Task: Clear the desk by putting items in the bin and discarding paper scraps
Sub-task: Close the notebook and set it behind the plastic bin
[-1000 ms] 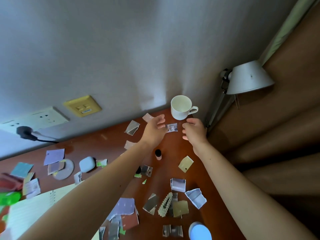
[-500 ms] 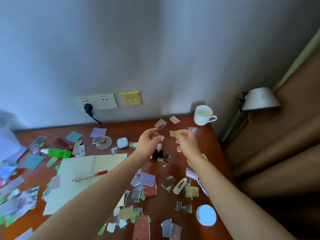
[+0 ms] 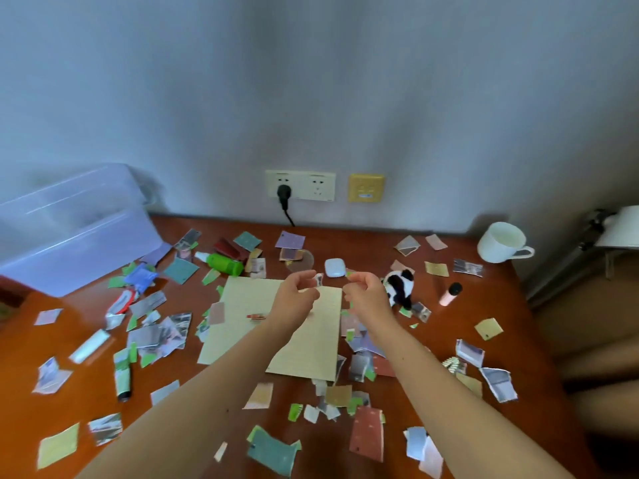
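Single head-worn view, looking forward and down across the tabletop toward the wall sockets; forearms enter from the near edge, at close range.

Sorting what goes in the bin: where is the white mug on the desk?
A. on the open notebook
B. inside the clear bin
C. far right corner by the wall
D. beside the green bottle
C: the mug stands at the desk's far right corner by the wall, apart from the bin at far left.
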`<action>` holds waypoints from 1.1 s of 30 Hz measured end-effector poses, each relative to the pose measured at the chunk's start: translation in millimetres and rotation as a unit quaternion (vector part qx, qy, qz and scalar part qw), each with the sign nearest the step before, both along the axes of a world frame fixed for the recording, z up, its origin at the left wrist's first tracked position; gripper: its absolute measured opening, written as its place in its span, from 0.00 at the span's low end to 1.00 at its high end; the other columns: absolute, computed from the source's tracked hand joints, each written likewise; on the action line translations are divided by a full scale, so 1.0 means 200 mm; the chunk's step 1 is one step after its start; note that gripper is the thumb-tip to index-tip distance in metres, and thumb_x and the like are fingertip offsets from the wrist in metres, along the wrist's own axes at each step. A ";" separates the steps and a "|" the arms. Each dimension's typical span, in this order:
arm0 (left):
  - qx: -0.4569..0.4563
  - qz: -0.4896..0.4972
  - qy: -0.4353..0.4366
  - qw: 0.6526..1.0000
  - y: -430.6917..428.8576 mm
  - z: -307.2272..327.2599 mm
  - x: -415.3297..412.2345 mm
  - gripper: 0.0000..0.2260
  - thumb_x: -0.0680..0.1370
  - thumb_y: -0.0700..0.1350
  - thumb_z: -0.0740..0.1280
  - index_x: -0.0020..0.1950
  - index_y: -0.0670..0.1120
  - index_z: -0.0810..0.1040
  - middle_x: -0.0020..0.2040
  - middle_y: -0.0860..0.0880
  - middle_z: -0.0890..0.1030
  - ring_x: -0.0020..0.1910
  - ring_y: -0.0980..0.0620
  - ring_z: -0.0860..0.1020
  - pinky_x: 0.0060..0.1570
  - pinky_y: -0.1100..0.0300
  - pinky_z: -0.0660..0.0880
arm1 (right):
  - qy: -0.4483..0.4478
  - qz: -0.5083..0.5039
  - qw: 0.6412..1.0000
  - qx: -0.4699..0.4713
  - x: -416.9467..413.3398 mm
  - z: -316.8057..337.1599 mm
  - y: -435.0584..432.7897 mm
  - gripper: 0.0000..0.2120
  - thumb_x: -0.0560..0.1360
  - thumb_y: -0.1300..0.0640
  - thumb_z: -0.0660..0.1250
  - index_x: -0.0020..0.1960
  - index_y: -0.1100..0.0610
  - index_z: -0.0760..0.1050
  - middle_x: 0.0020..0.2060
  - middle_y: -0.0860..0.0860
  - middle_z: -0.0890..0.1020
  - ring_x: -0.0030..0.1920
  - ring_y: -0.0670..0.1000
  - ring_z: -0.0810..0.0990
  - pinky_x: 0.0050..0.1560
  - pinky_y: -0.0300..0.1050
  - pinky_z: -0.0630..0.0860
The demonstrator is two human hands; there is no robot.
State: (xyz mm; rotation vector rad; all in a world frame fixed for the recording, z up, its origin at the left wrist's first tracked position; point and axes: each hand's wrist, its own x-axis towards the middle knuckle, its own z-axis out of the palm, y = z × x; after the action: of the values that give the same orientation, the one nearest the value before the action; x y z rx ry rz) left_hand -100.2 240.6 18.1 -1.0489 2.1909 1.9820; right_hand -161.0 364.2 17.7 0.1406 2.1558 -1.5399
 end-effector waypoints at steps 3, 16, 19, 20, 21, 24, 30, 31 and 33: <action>-0.001 0.004 -0.015 1.000 -0.17 -0.04 0.08 0.18 0.76 0.36 0.64 0.65 0.47 0.74 0.57 0.49 0.78 0.54 0.50 0.78 0.55 0.52 0.77 | 0.006 0.029 0.999 0.016 0.08 -0.03 -0.16 0.11 0.75 0.63 0.62 0.57 0.55 0.74 0.47 0.53 0.78 0.41 0.50 0.75 0.41 0.45 0.73; 0.025 -0.090 -0.127 0.987 -0.67 -0.29 0.24 0.17 0.78 0.37 0.61 0.67 0.45 0.72 0.64 0.48 0.75 0.57 0.50 0.73 0.61 0.55 0.71 | 0.056 0.241 0.924 0.293 0.26 -0.34 -0.63 0.26 0.76 0.56 0.64 0.73 0.46 0.67 0.72 0.48 0.69 0.71 0.53 0.67 0.69 0.50 0.68; 0.022 -0.112 -0.152 0.982 -0.73 -0.34 0.25 0.19 0.79 0.39 0.61 0.70 0.46 0.70 0.66 0.49 0.73 0.56 0.52 0.72 0.52 0.61 0.67 | 0.069 0.271 0.902 0.328 0.26 -0.40 -0.69 0.27 0.76 0.57 0.63 0.74 0.46 0.64 0.73 0.48 0.68 0.73 0.53 0.64 0.70 0.50 0.64; 0.018 -0.117 -0.157 0.980 -0.75 -0.35 0.25 0.19 0.80 0.39 0.60 0.71 0.46 0.70 0.66 0.49 0.73 0.56 0.52 0.72 0.51 0.62 0.66 | 0.075 0.279 0.894 0.344 0.26 -0.42 -0.70 0.27 0.76 0.58 0.63 0.74 0.47 0.65 0.72 0.49 0.68 0.72 0.54 0.65 0.70 0.50 0.64; 0.012 -0.126 -0.158 0.979 -0.76 -0.37 0.25 0.19 0.80 0.39 0.60 0.72 0.45 0.70 0.67 0.48 0.73 0.57 0.52 0.71 0.51 0.63 0.65 | 0.084 0.286 0.882 0.364 0.26 -0.44 -0.72 0.26 0.76 0.58 0.63 0.73 0.47 0.65 0.71 0.50 0.68 0.71 0.54 0.66 0.70 0.50 0.65; -0.001 -0.132 -0.167 0.977 -0.80 -0.41 0.24 0.19 0.80 0.37 0.58 0.71 0.44 0.70 0.61 0.48 0.70 0.44 0.57 0.72 0.39 0.65 0.67 | 0.134 0.293 0.843 0.431 0.26 -0.48 -0.77 0.23 0.75 0.59 0.63 0.68 0.47 0.69 0.66 0.51 0.69 0.66 0.54 0.67 0.69 0.50 0.63; -0.068 -0.111 -0.184 0.974 -0.84 -0.45 0.20 0.18 0.79 0.41 0.60 0.69 0.49 0.71 0.73 0.49 0.63 0.72 0.50 0.62 0.68 0.54 0.64 | 0.168 0.283 0.823 0.463 0.22 -0.54 -0.81 0.12 0.76 0.57 0.64 0.58 0.47 0.75 0.57 0.51 0.71 0.56 0.52 0.72 0.60 0.48 0.69; -0.076 -0.113 -0.189 0.973 -0.85 -0.45 0.19 0.19 0.79 0.41 0.59 0.70 0.49 0.70 0.73 0.49 0.61 0.73 0.49 0.58 0.69 0.52 0.61 | 0.173 0.284 0.820 0.465 0.21 -0.53 -0.83 0.10 0.77 0.56 0.65 0.58 0.48 0.76 0.56 0.51 0.71 0.54 0.52 0.73 0.57 0.47 0.70; -0.090 -0.117 -0.195 0.970 -0.86 -0.44 0.17 0.19 0.79 0.41 0.59 0.71 0.48 0.68 0.75 0.50 0.58 0.74 0.49 0.54 0.68 0.52 0.58 | 0.183 0.266 0.834 0.448 0.20 -0.53 -0.85 0.08 0.78 0.55 0.64 0.56 0.49 0.76 0.54 0.51 0.72 0.49 0.51 0.74 0.51 0.46 0.74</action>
State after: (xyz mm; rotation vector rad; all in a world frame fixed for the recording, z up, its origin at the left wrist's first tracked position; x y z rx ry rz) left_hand -66.7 69.6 -70.2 -1.0329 2.1816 1.3664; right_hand -121.1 193.8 -87.9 -0.4568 2.7275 -0.1741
